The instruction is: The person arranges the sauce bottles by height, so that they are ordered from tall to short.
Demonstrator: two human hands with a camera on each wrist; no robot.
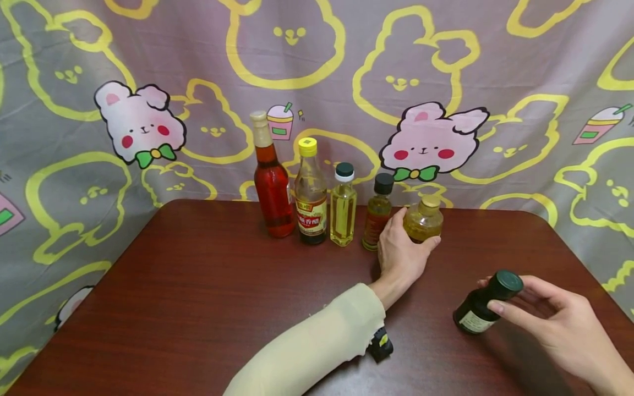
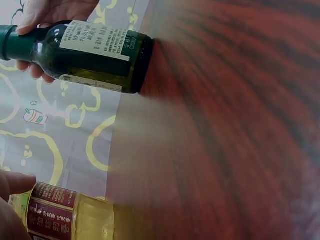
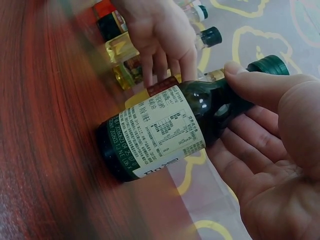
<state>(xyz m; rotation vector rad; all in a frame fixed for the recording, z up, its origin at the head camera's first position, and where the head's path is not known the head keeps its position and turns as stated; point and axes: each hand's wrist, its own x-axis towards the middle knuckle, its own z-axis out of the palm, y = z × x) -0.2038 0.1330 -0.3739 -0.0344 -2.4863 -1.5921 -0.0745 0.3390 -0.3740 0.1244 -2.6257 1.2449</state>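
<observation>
My left hand (image 1: 403,250) reaches to the right end of a row of bottles and holds a squat yellow oil bottle (image 1: 423,219) with a gold cap, thumb on one side and fingers on the other. A dark red label (image 2: 52,210) on that bottle shows in the left wrist view. At the right, my right hand (image 1: 564,316) pinches the neck of a dark green glass bottle (image 1: 477,308) with a green cap and pale label (image 3: 157,127). This bottle tilts, its base low over or on the table; I cannot tell which.
Left of the left hand stand a tall red bottle (image 1: 274,192), a yellow-capped bottle (image 1: 312,212), a clear bottle of pale oil (image 1: 343,212) and a small black-capped bottle (image 1: 377,220). Behind the brown table (image 1: 198,308) hangs a patterned cloth (image 1: 317,66).
</observation>
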